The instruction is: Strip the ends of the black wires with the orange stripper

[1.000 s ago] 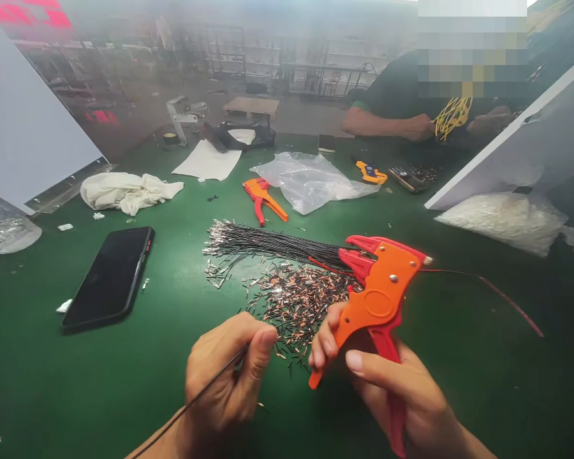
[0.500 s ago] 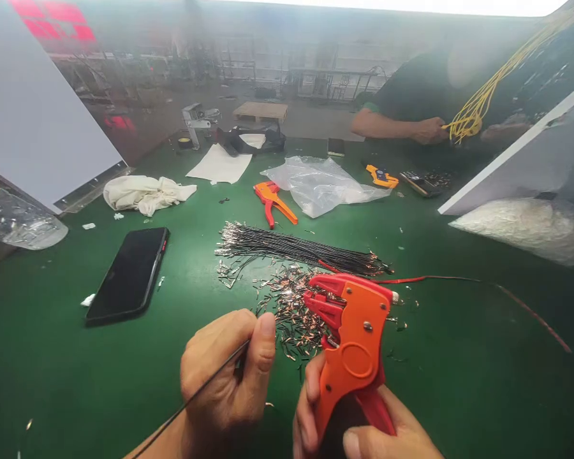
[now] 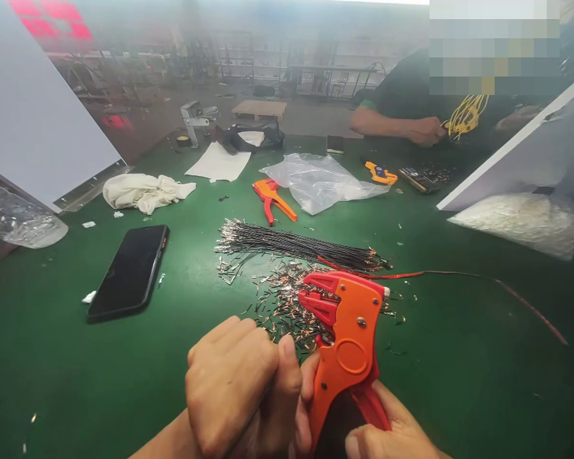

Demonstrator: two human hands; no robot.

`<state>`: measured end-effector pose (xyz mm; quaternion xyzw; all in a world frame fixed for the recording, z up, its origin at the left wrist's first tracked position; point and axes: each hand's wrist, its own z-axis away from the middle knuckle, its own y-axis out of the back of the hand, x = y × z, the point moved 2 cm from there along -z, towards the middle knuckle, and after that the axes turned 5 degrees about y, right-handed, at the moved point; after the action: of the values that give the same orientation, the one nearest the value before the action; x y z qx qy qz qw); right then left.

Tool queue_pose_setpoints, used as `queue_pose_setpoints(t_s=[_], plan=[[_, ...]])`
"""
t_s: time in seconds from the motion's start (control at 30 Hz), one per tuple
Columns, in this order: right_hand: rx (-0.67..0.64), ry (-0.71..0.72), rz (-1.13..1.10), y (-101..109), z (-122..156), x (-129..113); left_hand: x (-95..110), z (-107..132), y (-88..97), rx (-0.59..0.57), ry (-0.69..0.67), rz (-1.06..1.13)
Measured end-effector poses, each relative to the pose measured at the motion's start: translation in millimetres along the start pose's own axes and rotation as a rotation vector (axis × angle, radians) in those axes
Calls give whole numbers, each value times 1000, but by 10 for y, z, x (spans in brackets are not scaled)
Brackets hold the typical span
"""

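In my right hand [image 3: 387, 433] is an orange and red wire stripper [image 3: 356, 344], its handles wrapped by my fingers and its red jaws pointing left. My left hand [image 3: 239, 382] is closed just left of the tool, back of the hand up. A black wire [image 3: 249, 417] shows as a thin dark line beneath its fingers; most of it is hidden. Beyond both hands lies a heap of cut insulation bits and copper ends [image 3: 291, 303]. Behind the heap rests a bundle of black wires [image 3: 301, 244] with bright metal ends.
A phone [image 3: 129, 271] lies at left, near a white cloth [image 3: 146, 192]. Farther back are a second stripper [image 3: 273, 200], a clear plastic bag [image 3: 320, 182] and a yellow tool [image 3: 381, 173]. A red strip [image 3: 402, 275] runs right. Across the table, a person's hand [image 3: 425, 131] holds yellow wires.
My left hand has turned over, back upward, and shifted slightly right toward the stripper. The wire that trailed toward me is now mostly hidden. The stripper has shifted slightly left in view.
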<state>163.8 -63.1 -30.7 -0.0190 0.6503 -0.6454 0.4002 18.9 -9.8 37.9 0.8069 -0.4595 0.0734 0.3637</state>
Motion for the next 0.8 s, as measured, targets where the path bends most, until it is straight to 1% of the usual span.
queue_pose_setpoints(t_s=[0.07,0.1,0.2,0.27,0.33,0.4,0.43,0.5,0.6,0.67,0.73,0.8], plan=[[-10,37,46,-17,1,-33,0,0,15,-42,-6,-48],[-15,54,68,-26,4,-47,3,1,22,-46,-13,-65],[-22,109,156,-57,22,-89,9,4,23,-12,-39,-93],[-11,101,211,-72,38,-110,-4,3,10,9,-38,-116],[-12,87,223,-76,51,-127,-33,-5,-1,18,-28,-179],[-33,122,214,-73,55,-148,-61,-20,8,67,-57,-218],[-36,148,211,-70,54,-159,-69,-28,20,103,-79,-210],[-20,171,219,-69,43,-175,-79,-44,40,111,-86,-159],[34,97,269,-80,20,-174,-57,-49,60,29,-36,-102],[47,43,310,-88,9,-159,-29,-38,71,-29,9,-90],[28,13,328,-91,6,-135,-2,-20,80,-58,45,-72],[-5,23,344,-91,10,-115,18,-4,86,-77,77,-46]])
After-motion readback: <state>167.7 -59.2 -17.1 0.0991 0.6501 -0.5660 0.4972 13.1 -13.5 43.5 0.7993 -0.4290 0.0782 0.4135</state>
